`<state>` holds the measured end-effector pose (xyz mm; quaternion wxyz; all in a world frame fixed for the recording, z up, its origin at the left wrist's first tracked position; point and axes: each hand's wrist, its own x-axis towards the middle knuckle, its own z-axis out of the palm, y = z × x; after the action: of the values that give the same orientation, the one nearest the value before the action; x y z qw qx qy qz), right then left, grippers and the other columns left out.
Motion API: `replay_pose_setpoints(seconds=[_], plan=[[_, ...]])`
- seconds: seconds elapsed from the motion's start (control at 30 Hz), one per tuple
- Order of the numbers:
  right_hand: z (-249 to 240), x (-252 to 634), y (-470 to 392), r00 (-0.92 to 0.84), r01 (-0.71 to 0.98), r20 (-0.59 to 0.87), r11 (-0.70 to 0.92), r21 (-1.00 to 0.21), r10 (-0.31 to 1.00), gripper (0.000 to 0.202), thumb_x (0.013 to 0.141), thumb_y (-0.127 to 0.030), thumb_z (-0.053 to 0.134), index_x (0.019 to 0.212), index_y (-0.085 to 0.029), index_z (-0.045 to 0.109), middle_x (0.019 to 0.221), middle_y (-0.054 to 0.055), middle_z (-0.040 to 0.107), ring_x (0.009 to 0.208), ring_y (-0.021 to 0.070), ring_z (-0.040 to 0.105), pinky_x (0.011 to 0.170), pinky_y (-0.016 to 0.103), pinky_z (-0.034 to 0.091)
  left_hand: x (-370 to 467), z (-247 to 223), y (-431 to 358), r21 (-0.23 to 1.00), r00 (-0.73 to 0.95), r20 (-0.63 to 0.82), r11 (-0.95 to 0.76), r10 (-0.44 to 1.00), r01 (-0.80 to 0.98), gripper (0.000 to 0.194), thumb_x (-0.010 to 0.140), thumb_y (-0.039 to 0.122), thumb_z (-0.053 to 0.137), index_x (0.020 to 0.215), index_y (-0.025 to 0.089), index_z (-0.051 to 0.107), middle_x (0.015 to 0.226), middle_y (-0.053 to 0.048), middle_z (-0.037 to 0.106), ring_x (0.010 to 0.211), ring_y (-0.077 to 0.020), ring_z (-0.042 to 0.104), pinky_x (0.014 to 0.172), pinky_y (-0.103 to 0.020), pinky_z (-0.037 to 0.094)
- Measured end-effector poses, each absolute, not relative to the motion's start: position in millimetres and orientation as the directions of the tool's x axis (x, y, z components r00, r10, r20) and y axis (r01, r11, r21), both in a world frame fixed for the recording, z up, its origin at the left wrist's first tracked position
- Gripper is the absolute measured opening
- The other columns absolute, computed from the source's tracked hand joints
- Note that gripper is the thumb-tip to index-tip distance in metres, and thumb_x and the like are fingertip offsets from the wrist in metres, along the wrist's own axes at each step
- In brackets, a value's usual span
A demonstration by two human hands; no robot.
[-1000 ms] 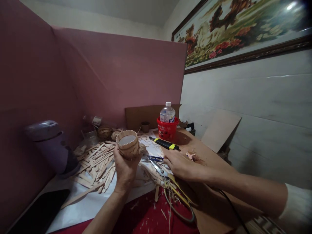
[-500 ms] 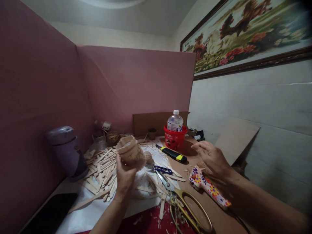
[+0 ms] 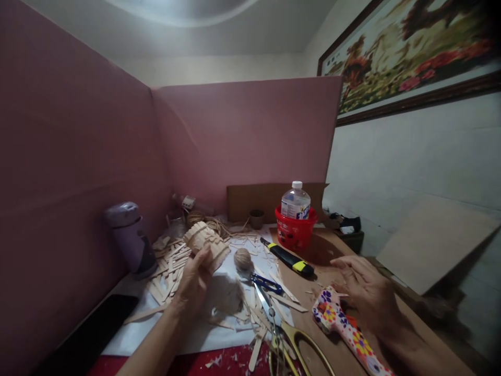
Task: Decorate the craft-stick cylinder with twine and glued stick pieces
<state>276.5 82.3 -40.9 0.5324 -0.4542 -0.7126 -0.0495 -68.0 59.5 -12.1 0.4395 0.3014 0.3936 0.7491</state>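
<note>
The left hand (image 3: 199,272) grips a wooden cup (image 3: 201,239), tilted perhaps for viewing; the right hand (image 3: 368,286) (fingers loose, seemingly empty) is beside a glue gun (image 3: 346,328).

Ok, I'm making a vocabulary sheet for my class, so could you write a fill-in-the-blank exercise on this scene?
The person's ____ hand holds the craft-stick cup.
The clear bottle stands in a ____ bucket.
The bottle's cap is ____.
The utility knife is black and ____.
Missing words: left; red; white; yellow.
</note>
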Motion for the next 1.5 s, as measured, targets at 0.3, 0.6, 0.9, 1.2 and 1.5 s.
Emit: replay_pose_setpoints(seconds=[0.3,0.6,0.9,1.2,1.5], plan=[[-49,280,89,-0.073,0.711,0.857,0.629,-0.315,0.511,0.026,0.093,-0.036,0.046,0.08,-0.024,0.066,0.078,0.006,0.068,0.076,0.0246,0.066,0.071,0.04,0.049,-67,-26,62,0.905,-0.465,0.243,-0.371,0.851,-0.206,0.065,0.041,0.015,0.087,0.099,0.018,0.058,0.087,-0.003,0.071,0.084,-0.0244,0.069,0.079,-0.038,0.055],[-44,276,83,-0.089,0.698,0.822,0.624,-0.351,0.562,0.026,0.093,-0.034,0.046,0.078,-0.024,0.064,0.076,0.006,0.068,0.074,0.0241,0.065,0.069,0.038,0.05,-74,-23,65,0.899,-0.572,0.298,-0.426,0.764,-0.102,0.06,0.059,0.029,0.083,0.11,0.02,0.052,0.105,-0.006,0.067,0.087,-0.0206,0.069,0.08,-0.04,0.056],[-43,274,80,-0.046,0.691,0.806,0.602,-0.401,0.59,0.025,0.092,-0.034,0.048,0.075,-0.024,0.064,0.074,0.005,0.067,0.072,0.0228,0.065,0.066,0.036,0.049,-67,-38,72,0.945,-0.417,0.322,-0.312,0.85,0.095,0.064,0.041,0.017,0.089,0.098,0.018,0.06,0.091,-0.005,0.072,0.084,-0.0236,0.068,0.077,-0.035,0.054],[-41,272,79,-0.043,0.689,0.782,0.586,-0.427,0.621,0.028,0.091,-0.037,0.047,0.073,-0.024,0.064,0.075,0.005,0.067,0.071,0.023,0.065,0.065,0.035,0.048,-76,-39,76,0.952,-0.347,0.305,-0.299,0.887,0.074,0.073,0.041,0.014,0.087,0.109,0.019,0.06,0.103,-0.009,0.071,0.099,-0.0287,0.066,0.087,-0.04,0.051],[-41,273,78,-0.046,0.692,0.749,0.562,-0.453,0.661,0.028,0.091,-0.037,0.048,0.073,-0.023,0.065,0.075,0.006,0.066,0.072,0.0231,0.065,0.065,0.035,0.048,-92,-29,89,0.942,-0.279,0.315,-0.334,0.907,-0.023,0.085,0.045,0.015,0.078,0.126,0.017,0.052,0.123,-0.014,0.063,0.114,-0.0319,0.059,0.095,-0.042,0.048]])
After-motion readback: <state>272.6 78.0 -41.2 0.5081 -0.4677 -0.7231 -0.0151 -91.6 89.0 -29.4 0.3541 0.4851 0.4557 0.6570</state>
